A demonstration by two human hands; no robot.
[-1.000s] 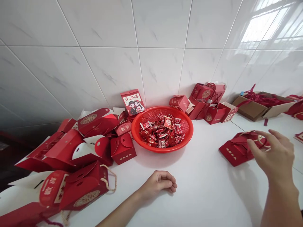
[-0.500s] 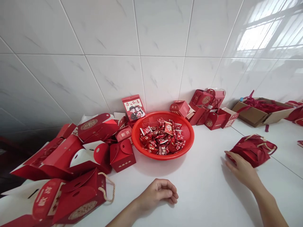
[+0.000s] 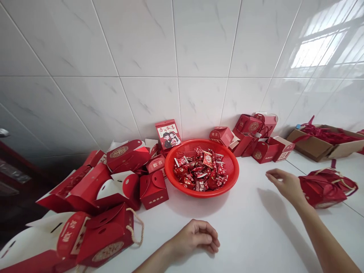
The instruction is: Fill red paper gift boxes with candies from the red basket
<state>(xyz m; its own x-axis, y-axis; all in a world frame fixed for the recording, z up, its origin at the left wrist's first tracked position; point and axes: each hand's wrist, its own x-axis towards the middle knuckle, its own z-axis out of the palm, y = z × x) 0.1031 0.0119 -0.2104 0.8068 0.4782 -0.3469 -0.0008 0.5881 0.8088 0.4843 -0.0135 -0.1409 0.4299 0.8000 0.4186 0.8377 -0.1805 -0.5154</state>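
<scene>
behind everything, a wall [image 3: 148,45] of pale marbled tiles; below, a white worktop [image 3: 244,231]. at far left, a crowded heap of red gift boxes [image 3: 88,185], several open with white linings on show. in front of these, a rope-handled box [image 3: 110,233] with a gold medallion. further right, a small red box [image 3: 153,189] with gold lettering, and behind, an upright red panel [image 3: 168,134] picturing a cartoon couple. just beside, a red plastic basket [image 3: 202,194] holding wrapped sweets [image 3: 200,170]. in front of the basket, resting on the worktop, the left hand [image 3: 196,237], loosely curled; cannot tell about anything inside the fingers. against the wall, more boxes [image 3: 250,129]. then the right hand [image 3: 287,185], raised, with thumb and fingertips drawn narrow; cannot tell meeting from a slight gap. just beside the wrist, a ribbon-tied red box [image 3: 315,191]; cannot tell touching from apart. behind, at far right, an open carton [image 3: 305,146] heaped with dark red ribbon [image 3: 330,134].
</scene>
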